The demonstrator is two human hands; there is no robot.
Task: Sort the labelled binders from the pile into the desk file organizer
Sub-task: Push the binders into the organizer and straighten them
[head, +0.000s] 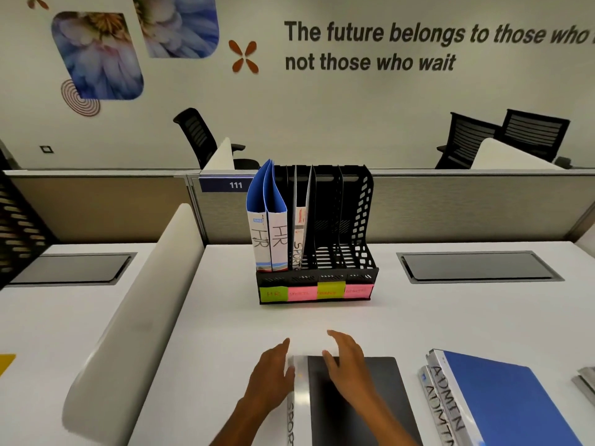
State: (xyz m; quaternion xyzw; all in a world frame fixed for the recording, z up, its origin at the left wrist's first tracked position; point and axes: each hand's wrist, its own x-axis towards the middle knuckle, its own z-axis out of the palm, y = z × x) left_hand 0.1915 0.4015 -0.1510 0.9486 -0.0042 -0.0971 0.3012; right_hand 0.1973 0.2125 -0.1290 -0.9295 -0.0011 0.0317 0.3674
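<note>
Near the front edge of the white desk (225, 317), both open hands, left hand (273, 375) and right hand (346, 358), touch the flat black binder (363, 400); ungripped, it could slip.

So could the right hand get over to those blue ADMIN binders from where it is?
Probably yes. The right hand rests on the dark binder, and the ADMIN binders lie flat just to its right on the same desk, with only bare desk surface between them.
</note>
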